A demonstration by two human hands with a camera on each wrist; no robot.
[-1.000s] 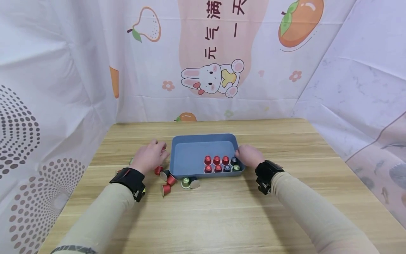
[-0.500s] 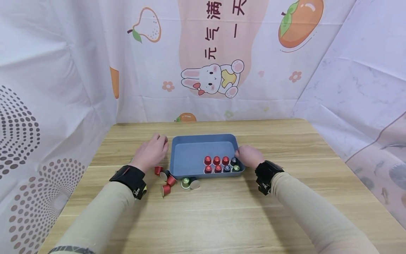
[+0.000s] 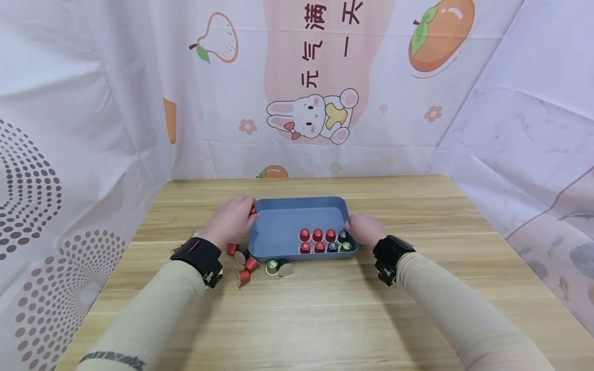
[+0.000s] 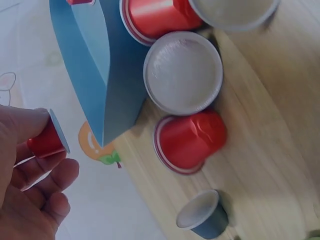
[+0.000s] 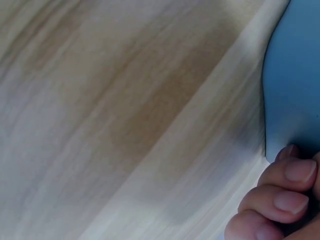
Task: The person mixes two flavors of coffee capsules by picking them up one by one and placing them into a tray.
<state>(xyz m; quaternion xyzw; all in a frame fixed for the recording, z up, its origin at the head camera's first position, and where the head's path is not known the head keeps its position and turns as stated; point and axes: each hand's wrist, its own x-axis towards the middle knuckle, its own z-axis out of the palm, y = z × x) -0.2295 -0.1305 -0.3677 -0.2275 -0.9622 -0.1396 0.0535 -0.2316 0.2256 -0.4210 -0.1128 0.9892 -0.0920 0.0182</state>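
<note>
My left hand pinches a red coffee capsule between thumb and fingers, above the left wall of a blue-grey tray. In the left wrist view the capsule's pale lid faces right. At the tray's right side, my right hand grips the rim; the right wrist view has its curled fingers against the outer wall, the thumb hidden. Inside the tray, red capsules, dark blue capsules and a green capsule stand lid down in two rows at the front right.
Loose capsules lie left and in front of the tray: several red ones, dark ones and a green one. More sit partly hidden behind the left wrist. A printed curtain hangs behind the wooden table.
My left hand has moved right from the loose capsules to the tray's left edge, and a red capsule now shows in its fingers. The right hand stays at the tray's rim.
</note>
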